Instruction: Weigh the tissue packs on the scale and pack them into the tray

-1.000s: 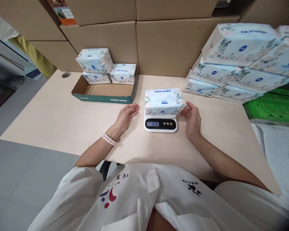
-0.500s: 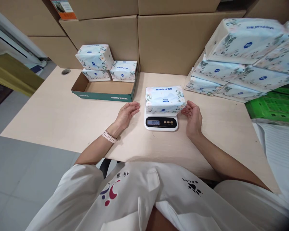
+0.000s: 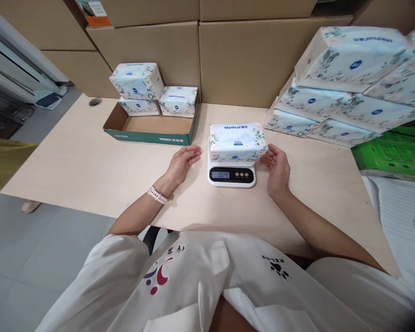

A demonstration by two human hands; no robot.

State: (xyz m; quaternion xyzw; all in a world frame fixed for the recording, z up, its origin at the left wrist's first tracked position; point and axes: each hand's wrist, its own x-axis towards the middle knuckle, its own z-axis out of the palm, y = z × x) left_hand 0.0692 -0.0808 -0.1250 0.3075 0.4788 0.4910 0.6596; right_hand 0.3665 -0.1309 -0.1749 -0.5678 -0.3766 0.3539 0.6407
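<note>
A tissue pack (image 3: 237, 142) with a floral print lies on a white digital scale (image 3: 212, 182) in front of me. The scale's lit display seems to read 102.9. To the left of the scale my left hand (image 3: 181, 165) rests on the table, fingers loosely stretched and holding nothing, apart from the pack. My right hand (image 3: 278, 169) is at the pack's right end, fingers extended; its fingertips are close beside the pack and partly behind its corner, so I cannot tell whether they touch.
A shallow green-edged carton (image 3: 148, 136) at the back left holds several tissue packs (image 3: 137, 82). More packs (image 3: 349, 60) are stacked at the right, near a green crate (image 3: 390, 152). Large cardboard boxes (image 3: 238, 62) line the table's back. Part of another person's clothing (image 3: 7, 161) shows at far left.
The scale's reading has gone from about 100.0 to about 102.9. Both hands and the pack stay in place. The person at far left has moved further toward the left edge.
</note>
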